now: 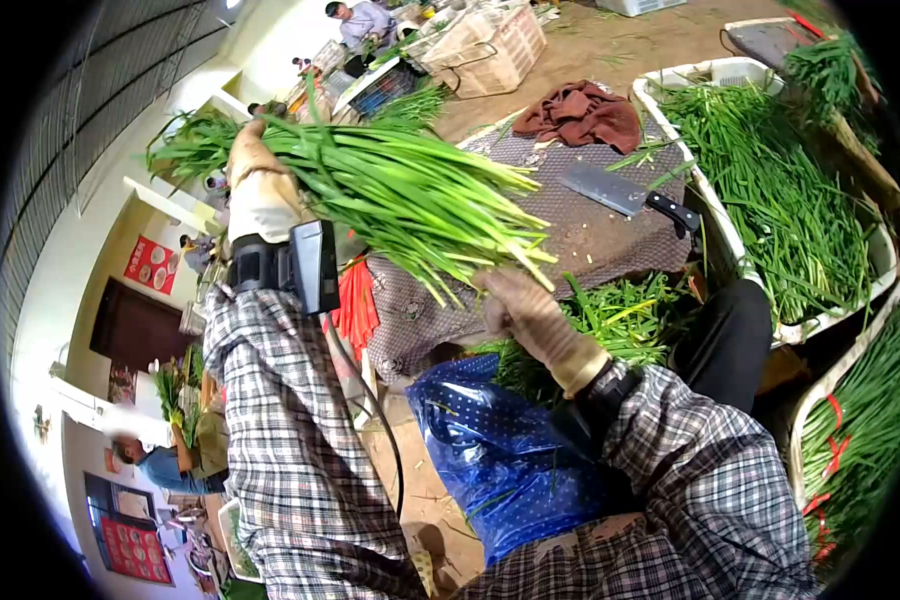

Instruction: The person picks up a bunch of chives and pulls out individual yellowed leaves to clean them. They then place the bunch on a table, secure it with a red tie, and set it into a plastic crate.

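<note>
A large bunch of long green stalks (400, 180) is held up over the cloth-covered surface (590, 235). My left hand (254, 155) is wrapped round its leafy end at the upper left. At the pale cut ends, my gloved right hand (525, 310) is closed with its fingertips against the lowest stalks; whether it grips one is too small to tell. A cleaver (610, 190) with a black handle lies flat on the cloth, right of the bunch. Behind it sits a crumpled brown cloth (582, 116). Loose greens (625, 320) lie below the surface's near edge.
At the right stands a white crate (705, 165) full of greens, with bundled greens (860, 450) tied in red nearer me. A blue dotted apron (510, 450) covers my lap. A pale crate (500, 50) and a seated person (365, 25) are farther back. Another person (165, 468) is at left.
</note>
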Demonstrator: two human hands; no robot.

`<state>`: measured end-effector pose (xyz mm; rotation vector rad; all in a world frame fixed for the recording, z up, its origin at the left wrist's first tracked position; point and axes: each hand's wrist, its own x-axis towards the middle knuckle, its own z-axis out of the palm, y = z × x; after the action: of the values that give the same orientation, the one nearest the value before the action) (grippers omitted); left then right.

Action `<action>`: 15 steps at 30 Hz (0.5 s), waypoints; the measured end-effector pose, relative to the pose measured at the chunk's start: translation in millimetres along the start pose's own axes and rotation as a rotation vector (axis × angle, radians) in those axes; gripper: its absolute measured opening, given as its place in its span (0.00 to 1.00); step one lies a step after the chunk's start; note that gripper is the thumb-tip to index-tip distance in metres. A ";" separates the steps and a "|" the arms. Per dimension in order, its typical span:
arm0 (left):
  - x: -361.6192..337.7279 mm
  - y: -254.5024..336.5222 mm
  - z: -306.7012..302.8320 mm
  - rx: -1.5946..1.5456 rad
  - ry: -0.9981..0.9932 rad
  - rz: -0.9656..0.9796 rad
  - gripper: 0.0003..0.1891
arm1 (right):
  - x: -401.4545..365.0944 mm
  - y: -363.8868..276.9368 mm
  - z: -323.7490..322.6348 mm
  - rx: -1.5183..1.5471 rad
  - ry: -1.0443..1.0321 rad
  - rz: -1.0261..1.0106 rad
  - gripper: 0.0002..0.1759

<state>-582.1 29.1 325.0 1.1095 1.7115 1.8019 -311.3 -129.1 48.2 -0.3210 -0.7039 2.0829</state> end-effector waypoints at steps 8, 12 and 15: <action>6.7 9.8 -43.6 0.960 -0.192 0.384 0.30 | -89.7 -32.7 -35.3 -1.550 0.302 0.066 0.23; -42.5 3.3 -14.0 -0.173 -0.060 -0.083 0.22 | -53.6 -59.2 -12.1 -1.350 0.270 -0.454 0.20; -44.6 7.0 -14.3 -0.012 -0.107 -0.028 0.20 | -30.9 -54.2 -11.8 -1.448 0.048 -0.627 0.10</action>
<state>-565.0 -14.9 321.1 1.1503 1.6440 1.7018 -251.7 -126.0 69.8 -0.7795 -1.8954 0.6832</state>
